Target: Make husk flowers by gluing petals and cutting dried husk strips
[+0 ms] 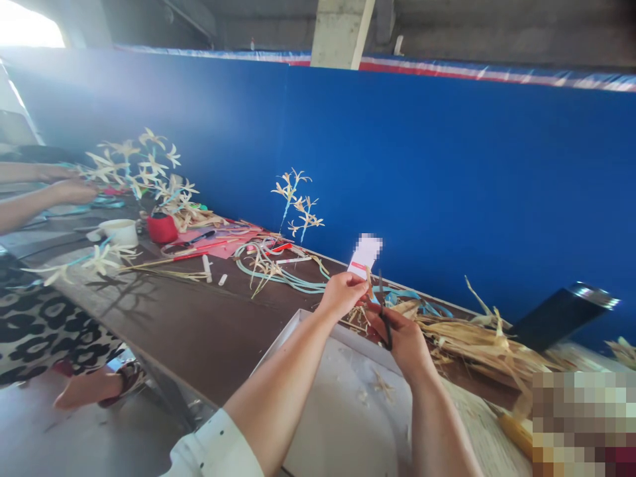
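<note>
My left hand [342,293] is closed in a pinch on a small strip of dried husk [368,283], held up over the far edge of a white tray [318,397]. My right hand [403,334] grips dark scissors [383,311], whose blades point up at the strip. Both hands hover close together above the brown table [199,324]. A white card [364,255] stands just behind the left hand.
Dried husks [477,338] lie piled to the right, with teal wire loops [278,273], straw flower stems [297,202], a red pot [161,228] and a white cup [120,232] to the left. Another person's arms [44,192] work at the far left. A blue wall [447,172] backs the table.
</note>
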`<control>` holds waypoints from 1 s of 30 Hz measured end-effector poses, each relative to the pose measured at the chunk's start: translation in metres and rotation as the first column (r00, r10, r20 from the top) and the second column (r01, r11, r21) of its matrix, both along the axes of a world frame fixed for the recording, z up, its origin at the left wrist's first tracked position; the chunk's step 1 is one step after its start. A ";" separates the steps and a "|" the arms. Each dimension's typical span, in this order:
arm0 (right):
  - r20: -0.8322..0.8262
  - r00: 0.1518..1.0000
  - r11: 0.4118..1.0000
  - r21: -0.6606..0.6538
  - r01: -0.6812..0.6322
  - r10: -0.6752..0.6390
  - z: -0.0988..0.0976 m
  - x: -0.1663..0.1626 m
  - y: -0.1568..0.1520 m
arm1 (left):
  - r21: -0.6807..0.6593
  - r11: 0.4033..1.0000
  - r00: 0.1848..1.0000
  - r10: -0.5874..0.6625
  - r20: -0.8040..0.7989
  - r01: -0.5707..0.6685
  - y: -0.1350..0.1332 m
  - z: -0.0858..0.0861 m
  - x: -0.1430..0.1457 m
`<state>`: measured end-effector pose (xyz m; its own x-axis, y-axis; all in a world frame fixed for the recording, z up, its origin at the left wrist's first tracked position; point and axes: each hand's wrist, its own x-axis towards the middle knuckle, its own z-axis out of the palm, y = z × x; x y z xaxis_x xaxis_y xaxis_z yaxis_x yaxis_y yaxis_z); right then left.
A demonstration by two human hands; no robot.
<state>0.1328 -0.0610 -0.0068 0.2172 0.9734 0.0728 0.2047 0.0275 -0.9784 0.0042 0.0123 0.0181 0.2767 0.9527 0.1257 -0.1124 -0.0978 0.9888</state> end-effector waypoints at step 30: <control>-0.241 0.955 0.970 0.126 0.208 -0.173 -0.005 0.005 0.005 | 0.045 0.995 0.985 -0.082 -0.155 0.090 0.000 -0.010 0.006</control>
<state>0.1375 -0.0559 -0.0115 0.4251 0.8942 0.1404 -0.0063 0.1580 -0.9874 0.0100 0.0122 0.0076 0.3768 0.9180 0.1238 0.0293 -0.1454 0.9889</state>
